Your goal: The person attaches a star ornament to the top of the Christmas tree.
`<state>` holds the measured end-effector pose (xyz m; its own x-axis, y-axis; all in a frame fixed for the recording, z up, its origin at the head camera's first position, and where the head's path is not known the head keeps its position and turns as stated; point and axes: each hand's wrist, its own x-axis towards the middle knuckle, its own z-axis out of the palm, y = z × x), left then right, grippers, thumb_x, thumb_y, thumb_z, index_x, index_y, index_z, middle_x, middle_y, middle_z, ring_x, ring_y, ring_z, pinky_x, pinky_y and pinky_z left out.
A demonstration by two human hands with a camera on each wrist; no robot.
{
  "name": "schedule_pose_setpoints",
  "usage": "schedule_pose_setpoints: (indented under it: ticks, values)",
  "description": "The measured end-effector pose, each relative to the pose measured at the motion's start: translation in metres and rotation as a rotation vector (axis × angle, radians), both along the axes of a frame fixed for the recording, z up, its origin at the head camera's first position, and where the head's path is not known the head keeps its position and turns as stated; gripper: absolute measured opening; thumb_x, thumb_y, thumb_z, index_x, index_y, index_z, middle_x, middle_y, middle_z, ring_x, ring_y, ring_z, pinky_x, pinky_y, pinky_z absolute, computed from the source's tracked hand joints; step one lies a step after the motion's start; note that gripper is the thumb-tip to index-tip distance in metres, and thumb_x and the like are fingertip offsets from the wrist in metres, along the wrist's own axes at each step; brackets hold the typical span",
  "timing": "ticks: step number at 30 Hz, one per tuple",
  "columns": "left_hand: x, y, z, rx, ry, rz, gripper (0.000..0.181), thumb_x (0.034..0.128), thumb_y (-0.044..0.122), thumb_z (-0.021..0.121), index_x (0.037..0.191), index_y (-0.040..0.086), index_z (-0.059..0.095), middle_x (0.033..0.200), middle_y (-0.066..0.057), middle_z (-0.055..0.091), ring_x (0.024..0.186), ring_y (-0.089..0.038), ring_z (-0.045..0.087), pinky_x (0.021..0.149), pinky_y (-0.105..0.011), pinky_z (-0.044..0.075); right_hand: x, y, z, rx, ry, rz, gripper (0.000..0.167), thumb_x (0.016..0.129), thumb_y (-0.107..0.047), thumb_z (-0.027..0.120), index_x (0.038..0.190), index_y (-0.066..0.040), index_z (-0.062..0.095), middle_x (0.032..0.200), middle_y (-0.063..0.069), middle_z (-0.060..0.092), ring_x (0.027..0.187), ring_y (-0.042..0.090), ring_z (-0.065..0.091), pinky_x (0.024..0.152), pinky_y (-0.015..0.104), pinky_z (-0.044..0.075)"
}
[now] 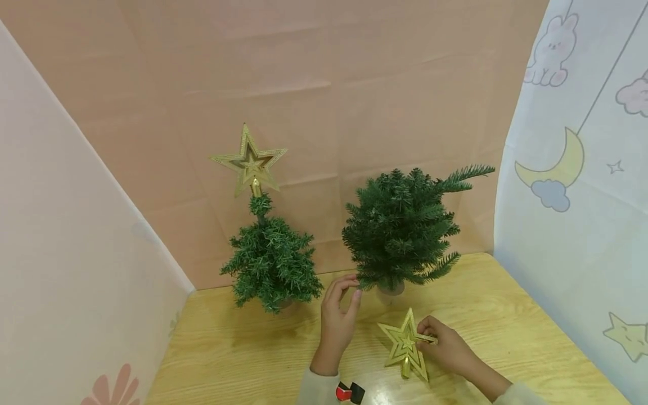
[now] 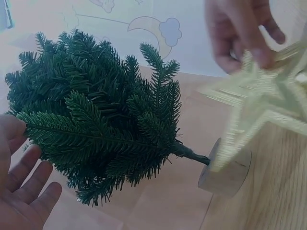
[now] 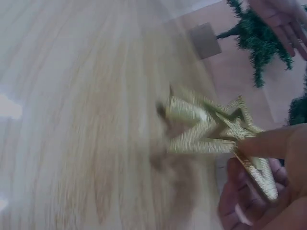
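My right hand (image 1: 448, 350) pinches one point of a gold star (image 1: 406, 341) above the wooden table, in front of the darker tree (image 1: 400, 228). The star stands roughly upright with its short socket down. In the right wrist view, thumb and fingers hold the gold star (image 3: 230, 129) by one arm. Beside the lower left branches of the darker tree is my left hand (image 1: 338, 323), its fingers spread; in the left wrist view the left hand (image 2: 24, 184) is at a branch tip of the tree (image 2: 96, 115), thumb close to or touching the needles.
A smaller green tree (image 1: 273, 264) with a gold star (image 1: 251, 159) on its top stands at the left. Both trees stand near the back edge of the wooden table (image 1: 228, 349). A peach cloth (image 1: 304, 67) hangs behind, with patterned cloths at both sides.
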<state>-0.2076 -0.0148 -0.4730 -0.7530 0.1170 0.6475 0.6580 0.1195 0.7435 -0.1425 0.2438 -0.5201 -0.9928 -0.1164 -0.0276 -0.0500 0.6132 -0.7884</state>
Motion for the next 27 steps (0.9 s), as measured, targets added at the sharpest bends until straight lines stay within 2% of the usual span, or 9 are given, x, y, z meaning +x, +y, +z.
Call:
schedule_pose_setpoints:
  ticks: [3, 7, 10, 13, 16, 20, 23, 27]
  values:
    - [0.0, 0.0, 0.0, -0.002, -0.004, -0.004, 0.016, 0.0995, 0.017, 0.058, 0.114, 0.012, 0.061, 0.13, -0.004, 0.055, 0.122, -0.021, 0.052, 0.105, -0.037, 0.043, 0.005, -0.003, 0.01, -0.033, 0.075, -0.025, 0.024, 0.089, -0.022, 0.073, 0.104, -0.012, 0.057, 0.103, 0.0, 0.062, 0.102, 0.021, 0.061, 0.089, 0.043, 0.052]
    - [-0.001, 0.0, 0.001, -0.002, -0.007, -0.004, 0.016, 0.0995, 0.017, 0.058, 0.113, 0.01, 0.061, 0.129, -0.004, 0.056, 0.122, -0.015, 0.052, 0.105, -0.036, 0.042, 0.01, -0.007, 0.015, -0.053, 0.128, -0.028, 0.019, 0.09, -0.023, 0.072, 0.103, -0.015, 0.061, 0.104, -0.003, 0.065, 0.097, 0.011, 0.063, 0.077, 0.032, 0.056]
    - [-0.001, -0.001, 0.002, 0.002, 0.002, -0.009, 0.015, 0.0993, 0.016, 0.058, 0.113, 0.011, 0.061, 0.129, -0.005, 0.056, 0.122, -0.014, 0.052, 0.105, -0.037, 0.043, 0.014, -0.008, 0.013, -0.09, 0.118, 0.023, 0.015, 0.091, -0.022, 0.071, 0.101, -0.015, 0.062, 0.105, -0.001, 0.065, 0.098, 0.012, 0.063, 0.07, 0.027, 0.056]
    - [-0.001, -0.001, 0.002, 0.001, 0.021, -0.011, 0.015, 0.0981, 0.01, 0.059, 0.113, 0.01, 0.061, 0.128, -0.006, 0.058, 0.122, -0.017, 0.053, 0.105, -0.037, 0.043, 0.017, -0.009, 0.009, -0.128, 0.111, 0.083, 0.013, 0.091, -0.02, 0.07, 0.098, -0.013, 0.062, 0.104, 0.002, 0.064, 0.099, 0.016, 0.064, 0.072, 0.026, 0.056]
    - [-0.002, -0.001, 0.002, 0.002, 0.047, -0.015, 0.019, 0.0961, 0.002, 0.06, 0.114, 0.008, 0.06, 0.127, -0.007, 0.059, 0.122, -0.023, 0.055, 0.104, -0.037, 0.043, 0.02, -0.01, 0.006, -0.143, 0.124, 0.106, 0.012, 0.092, -0.02, 0.07, 0.097, -0.013, 0.062, 0.102, 0.002, 0.064, 0.099, 0.015, 0.065, 0.075, 0.026, 0.057]
    - [-0.001, -0.001, 0.0, -0.006, 0.065, -0.004, 0.02, 0.0953, -0.001, 0.06, 0.115, 0.006, 0.06, 0.125, -0.008, 0.06, 0.12, -0.029, 0.056, 0.103, -0.039, 0.044, 0.023, -0.011, 0.003, -0.131, 0.178, 0.114, 0.01, 0.091, -0.019, 0.07, 0.098, -0.016, 0.064, 0.101, -0.002, 0.065, 0.096, 0.009, 0.064, 0.075, 0.025, 0.057]
    - [0.0, 0.0, -0.001, -0.018, 0.052, 0.017, 0.019, 0.0962, 0.002, 0.06, 0.115, 0.005, 0.06, 0.124, -0.008, 0.06, 0.119, -0.029, 0.056, 0.102, -0.041, 0.045, 0.026, -0.011, 0.003, -0.116, 0.232, 0.109, 0.01, 0.09, -0.019, 0.071, 0.098, -0.018, 0.066, 0.098, -0.005, 0.065, 0.091, 0.008, 0.064, 0.074, 0.025, 0.057]
    - [0.001, 0.001, -0.002, -0.024, 0.027, 0.033, 0.019, 0.0962, 0.003, 0.06, 0.115, 0.001, 0.059, 0.122, -0.008, 0.061, 0.119, -0.032, 0.055, 0.101, -0.047, 0.045, 0.03, -0.014, 0.006, -0.127, 0.263, 0.047, 0.01, 0.089, -0.022, 0.072, 0.098, -0.02, 0.068, 0.096, -0.006, 0.066, 0.087, 0.009, 0.065, 0.073, 0.025, 0.057]
